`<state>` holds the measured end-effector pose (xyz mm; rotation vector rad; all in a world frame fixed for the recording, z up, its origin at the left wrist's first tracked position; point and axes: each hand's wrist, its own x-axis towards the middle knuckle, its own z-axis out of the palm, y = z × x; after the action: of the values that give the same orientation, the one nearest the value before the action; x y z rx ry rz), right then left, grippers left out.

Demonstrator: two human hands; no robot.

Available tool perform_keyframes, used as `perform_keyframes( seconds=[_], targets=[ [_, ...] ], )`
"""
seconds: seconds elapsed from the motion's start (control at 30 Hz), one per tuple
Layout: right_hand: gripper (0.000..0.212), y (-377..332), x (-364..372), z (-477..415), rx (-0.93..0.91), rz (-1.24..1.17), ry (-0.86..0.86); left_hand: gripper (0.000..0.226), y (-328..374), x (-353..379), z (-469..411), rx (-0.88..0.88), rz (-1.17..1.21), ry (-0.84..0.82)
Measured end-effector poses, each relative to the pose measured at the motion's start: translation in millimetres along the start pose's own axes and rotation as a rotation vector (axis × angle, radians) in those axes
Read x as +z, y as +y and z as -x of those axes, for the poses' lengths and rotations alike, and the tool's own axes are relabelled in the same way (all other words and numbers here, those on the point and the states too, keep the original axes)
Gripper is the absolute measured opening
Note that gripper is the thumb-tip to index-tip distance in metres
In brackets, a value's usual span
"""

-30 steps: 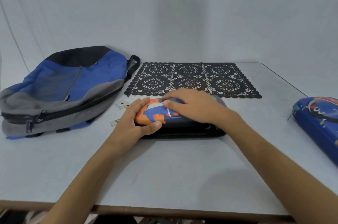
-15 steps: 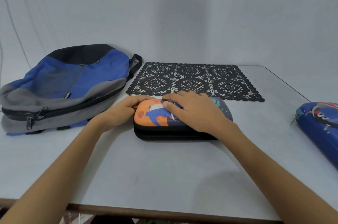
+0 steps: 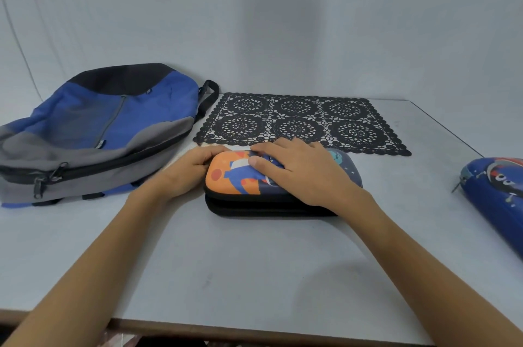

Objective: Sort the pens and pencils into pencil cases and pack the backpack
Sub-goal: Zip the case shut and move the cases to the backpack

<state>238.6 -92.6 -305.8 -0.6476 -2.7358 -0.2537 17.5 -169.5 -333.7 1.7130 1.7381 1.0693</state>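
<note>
Orange pencil case under, beside hands

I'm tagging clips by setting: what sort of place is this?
Probably a staged tabletop set, not a classroom: plain white backdrop, pale grey table, with a blue-and-grey fabric backpack and black lace placemat laid out.

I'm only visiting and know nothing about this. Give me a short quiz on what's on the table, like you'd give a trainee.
1. True or false: the right hand lies on top of the orange pencil case.
2. What lies just behind that case? A) a black lace mat B) a book C) a cup
3. Fill in: the backpack lies on the person's ____ side of the case.
Key: 1 true; 2 A; 3 left.
</note>
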Motion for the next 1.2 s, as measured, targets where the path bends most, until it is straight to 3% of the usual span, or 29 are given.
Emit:
perform_keyframes(
  seconds=[0.1, 0.23, 0.33, 0.53, 0.83, 1.2],
  targets=[
    [0.058, -2, 4, 0, 0.025, 0.012, 0.089, 0.041, -5, -3, 0, 0.035, -0.053, 0.015],
    [0.039, -2, -4, 0, 0.061, -0.060, -0.021, 0.035, -6, -1, 1, 0.047, -0.133, 0.059],
    [0.064, -2, -13, 1, 0.173, -0.235, -0.160, 0.029, -4, 3, 0, 0.077, -0.180, 0.101],
    [0.088, -2, -17, 3, 0.100, -0.259, -0.216, 0.025, -4, -5, 3, 0.116, -0.435, 0.219],
    [0.089, -2, -18, 3, 0.109, -0.266, -0.233, 0.022, 5, -10, 8, 0.178, -0.714, 0.354],
    [0.075, -2, -21, 4, 0.128, -0.288, -0.279, 0.014, 9, -10, 23, 0.092, -0.683, 0.405]
  ],
)
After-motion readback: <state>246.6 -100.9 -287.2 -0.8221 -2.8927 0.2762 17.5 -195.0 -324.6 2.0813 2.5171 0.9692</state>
